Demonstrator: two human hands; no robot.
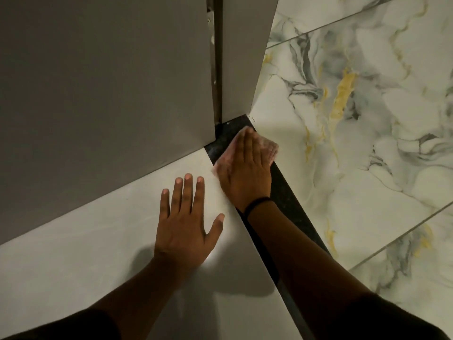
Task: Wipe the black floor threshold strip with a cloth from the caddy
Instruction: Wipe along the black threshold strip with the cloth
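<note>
From the head camera I see the black threshold strip (286,190) running as a long narrow band between two floors. Its long axis goes diagonally, from the near right, where my right forearm covers it, up to the far centre, where it ends at the foot of the grey door frame (239,69). My right hand (245,173) lies flat on a pale pink cloth (270,149), fingers straight and together, palm pressing the cloth onto the strip near its far end. It is a flat press, not a closed grasp. The cloth's edges stick out past the fingers onto the marble-patterned tile (367,119) on the right. A black band (256,203) circles that wrist. My left hand (186,217) rests palm-down, fingers spread and holding nothing, on the plain pale tile (98,253) left of the strip. A grey door panel (103,94) stands at far left.
</note>
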